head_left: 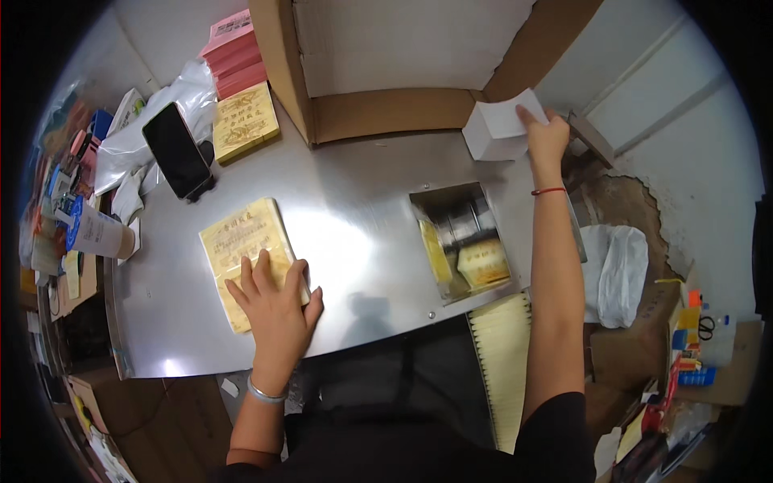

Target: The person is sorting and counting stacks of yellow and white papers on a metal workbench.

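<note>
My left hand point(275, 304) lies with its fingers spread over the lower right part of a pack of yellow printed paper point(243, 229) on the metal table point(346, 185). At the back right, my right hand point(547, 138) reaches to a block of white paper slips point(493, 135). Its fingers are bent over the right edge of the top slips, pinching them; the fingertips underneath are hidden. Between the hands, a rectangular opening point(465, 229) in the tabletop shows yellow printed packs point(483, 262) inside.
A large open cardboard box point(362, 117) stands at the back. Left of it are another yellow pack point(245, 121), pink paper stacks point(233, 56) and a phone point(175, 153) propped upright. A lidded cup point(97, 229) stands far left. Pale yellow sheets point(503, 354) hang below the opening.
</note>
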A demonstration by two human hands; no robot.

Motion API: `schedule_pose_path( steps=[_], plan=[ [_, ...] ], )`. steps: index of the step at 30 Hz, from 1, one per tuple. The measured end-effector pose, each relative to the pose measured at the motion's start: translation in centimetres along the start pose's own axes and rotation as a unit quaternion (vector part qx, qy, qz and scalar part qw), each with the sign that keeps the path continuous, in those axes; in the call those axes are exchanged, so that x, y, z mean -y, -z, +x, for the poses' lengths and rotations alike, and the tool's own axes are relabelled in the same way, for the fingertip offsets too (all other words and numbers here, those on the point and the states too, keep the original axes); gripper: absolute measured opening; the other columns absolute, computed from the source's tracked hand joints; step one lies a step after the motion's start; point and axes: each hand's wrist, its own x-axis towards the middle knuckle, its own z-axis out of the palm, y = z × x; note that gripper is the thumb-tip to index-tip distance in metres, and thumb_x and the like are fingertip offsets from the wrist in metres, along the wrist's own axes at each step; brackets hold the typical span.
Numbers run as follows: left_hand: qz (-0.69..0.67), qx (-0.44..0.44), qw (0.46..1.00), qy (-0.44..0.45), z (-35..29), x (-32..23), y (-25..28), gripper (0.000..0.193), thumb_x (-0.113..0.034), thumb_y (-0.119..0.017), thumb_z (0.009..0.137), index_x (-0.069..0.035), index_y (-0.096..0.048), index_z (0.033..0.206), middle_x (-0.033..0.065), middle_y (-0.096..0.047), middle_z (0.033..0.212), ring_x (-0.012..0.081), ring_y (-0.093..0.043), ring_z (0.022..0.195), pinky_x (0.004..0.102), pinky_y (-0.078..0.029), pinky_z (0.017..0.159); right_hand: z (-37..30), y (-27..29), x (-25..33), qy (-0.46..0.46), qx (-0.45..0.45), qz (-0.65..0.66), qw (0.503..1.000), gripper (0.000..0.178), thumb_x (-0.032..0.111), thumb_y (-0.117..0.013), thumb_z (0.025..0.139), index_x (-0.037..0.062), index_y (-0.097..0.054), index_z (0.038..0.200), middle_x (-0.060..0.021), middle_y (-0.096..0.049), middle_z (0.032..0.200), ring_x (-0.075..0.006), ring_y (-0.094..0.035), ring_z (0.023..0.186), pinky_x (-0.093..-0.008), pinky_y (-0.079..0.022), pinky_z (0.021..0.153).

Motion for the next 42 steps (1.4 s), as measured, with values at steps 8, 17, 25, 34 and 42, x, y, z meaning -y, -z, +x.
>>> schedule_pose_path(
  steps=[8, 17, 25, 34, 42],
  plan=[
    [0.015, 0.007, 1.000, 0.005, -0.2, 0.4, 0.4, 0.049, -0.034, -0.065, 0.082, -0.016, -0.057, 0.127, 0.0235, -0.038, 0.139, 0.0455, -0.026, 0.136, 0.0644, -0.013, 0.110, -4.2, -2.6, 3.4, 0.279, -0.162, -0.220, 0.921, 0.026, 0.029, -0.072, 0.081, 0.0039, -0.072, 0.087, -0.0146, -0.065, 0.083, -0.0344, -0.061, 0.083, -0.0460, -0.044, 0.079],
    [0.023, -0.038, 0.998, 0.047, -0.2, 6.5, 0.6, 0.023, -0.021, -0.066, 0.086, -0.007, -0.054, 0.100, 0.0131, -0.051, 0.104, 0.0301, -0.046, 0.102, 0.0442, -0.031, 0.092, -10.5, 3.7, 3.7, 0.176, 0.143, -0.292, 0.929, 0.025, 0.022, -0.060, 0.083, 0.0001, -0.071, 0.080, -0.0158, -0.065, 0.089, -0.0361, -0.061, 0.086, -0.0476, -0.045, 0.079],
    [-0.219, -0.024, 0.949, -0.225, 0.1, -7.7, -2.6, 0.025, -0.013, -0.069, 0.079, -0.002, -0.055, 0.097, 0.0305, -0.046, 0.129, 0.0511, -0.043, 0.120, 0.0588, -0.037, 0.097, -15.0, 11.5, 4.1, 0.206, 0.125, -0.132, 0.961, 0.033, -0.003, -0.061, 0.072, 0.0004, -0.070, 0.104, -0.0133, -0.063, 0.106, -0.0314, -0.055, 0.100, -0.0407, -0.046, 0.084],
    [-0.171, 0.072, 0.958, -0.220, 0.1, -6.0, -0.9, 0.045, -0.018, -0.075, 0.072, -0.002, -0.056, 0.110, 0.0197, -0.043, 0.138, 0.0374, -0.041, 0.125, 0.0509, -0.031, 0.100, -26.9, 7.9, 10.4, 0.375, 0.354, -0.089, 0.852, 0.032, 0.014, -0.064, 0.076, 0.0079, -0.068, 0.107, -0.0109, -0.061, 0.108, -0.0291, -0.056, 0.106, -0.0566, -0.034, 0.105],
    [-0.165, 0.038, 0.970, -0.176, -1.2, -7.8, -0.8, 0.039, -0.017, -0.069, 0.079, -0.021, -0.063, 0.118, 0.0229, -0.030, 0.150, 0.0505, -0.027, 0.136, 0.0728, -0.025, 0.101, -21.0, 7.7, 9.1, 0.232, 0.118, 0.027, 0.965, 0.022, -0.002, -0.058, 0.072, -0.0015, -0.068, 0.092, -0.0149, -0.064, 0.084, -0.0328, -0.060, 0.079, -0.0477, -0.047, 0.085]
  ],
)
